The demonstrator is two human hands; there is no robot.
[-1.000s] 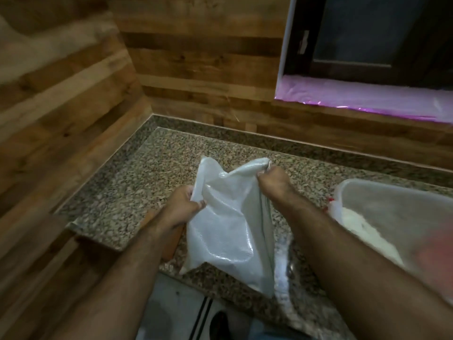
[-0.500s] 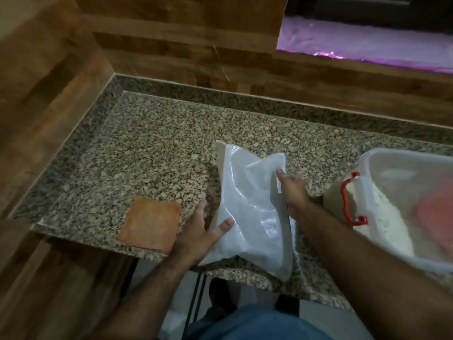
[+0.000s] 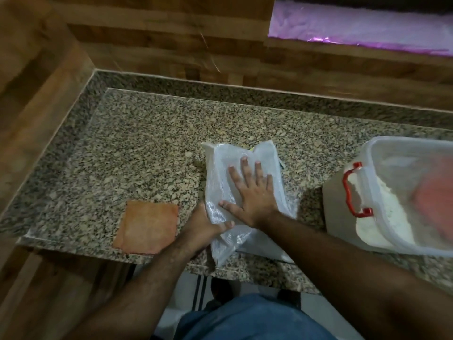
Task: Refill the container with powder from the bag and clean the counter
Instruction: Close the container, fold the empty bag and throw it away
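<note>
The white woven plastic bag lies flat on the speckled granite counter at centre frame, its long axis running from the counter's front edge toward the upper part of the frame, its mouth end farthest from the person. The right hand presses on it with fingers straight and spread, while the left hand grips its near left edge, fingers hidden under the fold. At the right edge, cut off and blurred, a clear plastic container with a red latch holds white powder and an indistinct pink shape; an orange cloth lies lower left.
</note>
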